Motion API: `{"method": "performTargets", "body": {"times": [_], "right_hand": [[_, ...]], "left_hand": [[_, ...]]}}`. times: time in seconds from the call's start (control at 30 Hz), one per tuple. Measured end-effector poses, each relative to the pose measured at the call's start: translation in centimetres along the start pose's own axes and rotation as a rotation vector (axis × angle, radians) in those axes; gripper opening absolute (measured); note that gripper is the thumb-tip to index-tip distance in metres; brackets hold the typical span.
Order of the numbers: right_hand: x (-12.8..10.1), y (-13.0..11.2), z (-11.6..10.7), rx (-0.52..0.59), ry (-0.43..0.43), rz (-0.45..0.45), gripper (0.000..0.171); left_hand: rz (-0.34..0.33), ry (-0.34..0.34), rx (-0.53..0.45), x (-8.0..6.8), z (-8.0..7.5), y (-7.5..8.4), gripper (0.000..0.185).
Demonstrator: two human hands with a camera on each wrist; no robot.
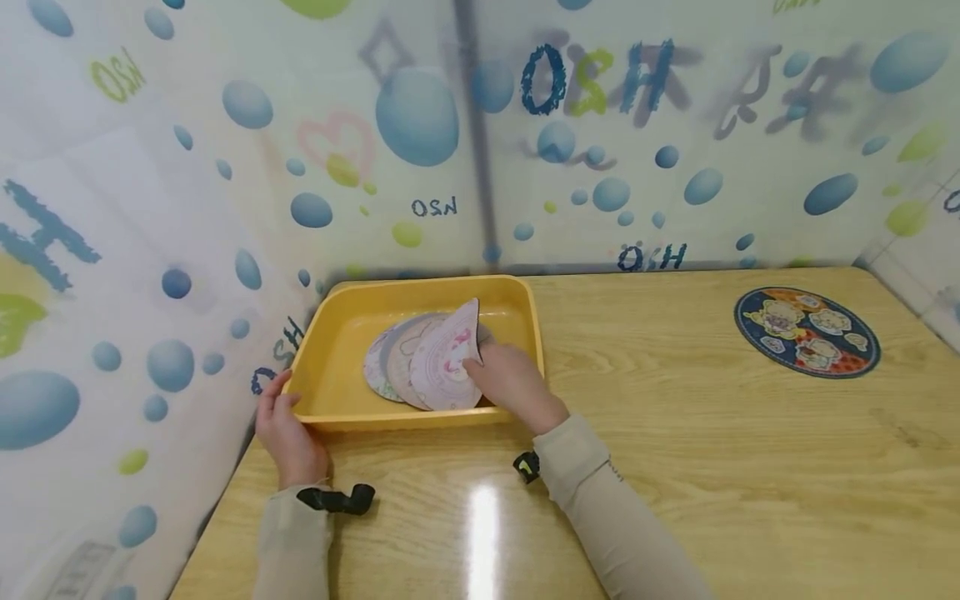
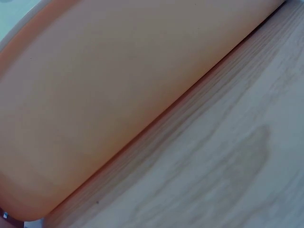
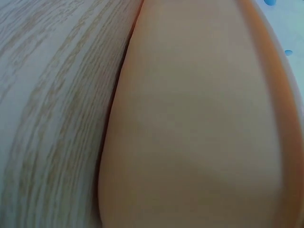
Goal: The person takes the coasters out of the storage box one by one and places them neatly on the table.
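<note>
My right hand (image 1: 510, 385) pinches the topmost round printed mat (image 1: 447, 367), tilted up inside the yellow plastic tray (image 1: 330, 350); my left hand (image 1: 283, 433) grips the tray's near-left corner.

Tray (image 1: 337, 333) at table (image 1: 675, 467) back-left corner, discs (image 1: 420, 362) inside; round mat (image 1: 806, 332) far right on table

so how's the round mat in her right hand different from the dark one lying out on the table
The pale pink mat is tilted up inside the yellow tray, pinched by the right hand; the dark blue mat lies flat on the bare wooden table, untouched. The pink one overlaps other mats in the tray; the dark one lies alone. The left hand grips the tray's corner. Both are thin, round and printed with cartoon pictures.
</note>
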State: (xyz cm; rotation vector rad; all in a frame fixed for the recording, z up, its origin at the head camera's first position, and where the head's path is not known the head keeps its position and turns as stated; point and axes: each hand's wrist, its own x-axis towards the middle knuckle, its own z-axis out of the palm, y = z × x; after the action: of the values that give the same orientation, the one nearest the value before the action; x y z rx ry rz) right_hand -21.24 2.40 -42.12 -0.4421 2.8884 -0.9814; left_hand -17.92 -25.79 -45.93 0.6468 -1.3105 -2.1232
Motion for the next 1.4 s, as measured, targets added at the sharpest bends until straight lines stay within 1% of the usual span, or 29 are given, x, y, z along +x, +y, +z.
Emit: {"method": "performTargets", "body": {"times": [0.2,0.27,0.33,0.43,0.5,0.57,0.7,0.8,1.03,1.23,1.3,1.4], "right_hand": [[0.2,0.0,-0.3,0.048,0.070,-0.015,0.027],[0.2,0.1,-0.3,0.093,0.060,-0.009,0.027],[0.3,0.2,-0.4,0.137,0.033,0.000,0.028],[0.3,0.3,-0.5,0.223,-0.013,0.018,0.033],[0.3,0.4,-0.6,0.262,-0.033,0.018,0.037],[0.3,0.5,-0.8,0.330,-0.044,0.019,0.040],[0.2,0.7,-1.2,0.490,-0.049,0.038,0.042],[0.2,0.9,-1.3,0.583,-0.033,0.043,0.042],[0.3,1.3,-1.4,0.784,-0.041,0.015,0.042],[0.3,1.7,-1.9,0.889,-0.074,-0.002,0.041],[-0.2,1.2,-2.7,0.906,-0.086,-0.009,0.042],[-0.5,1.2,-3.1,0.948,-0.080,-0.023,0.043]], "left_hand": [[-0.003,-0.007,-0.012,0.1,0.2,0.1,0.036],[-0.001,-0.009,-0.016,0.1,0.3,0.1,0.036],[0.004,-0.008,-0.018,0.1,0.3,0.1,0.036],[0.000,-0.009,-0.014,0.2,0.3,0.0,0.036],[0.001,-0.009,-0.014,0.2,0.3,0.0,0.036],[0.003,-0.008,-0.012,0.2,0.4,0.0,0.036],[0.002,-0.010,-0.012,0.2,0.4,0.0,0.036],[-0.002,-0.014,-0.012,0.2,0.5,0.0,0.037],[0.000,0.001,0.003,0.0,0.3,-0.1,0.036],[-0.005,-0.001,0.006,-0.1,0.2,-0.2,0.035],[-0.004,-0.001,0.002,-0.1,0.2,-0.2,0.035],[-0.007,-0.004,0.003,-0.1,0.1,-0.2,0.035]]}}
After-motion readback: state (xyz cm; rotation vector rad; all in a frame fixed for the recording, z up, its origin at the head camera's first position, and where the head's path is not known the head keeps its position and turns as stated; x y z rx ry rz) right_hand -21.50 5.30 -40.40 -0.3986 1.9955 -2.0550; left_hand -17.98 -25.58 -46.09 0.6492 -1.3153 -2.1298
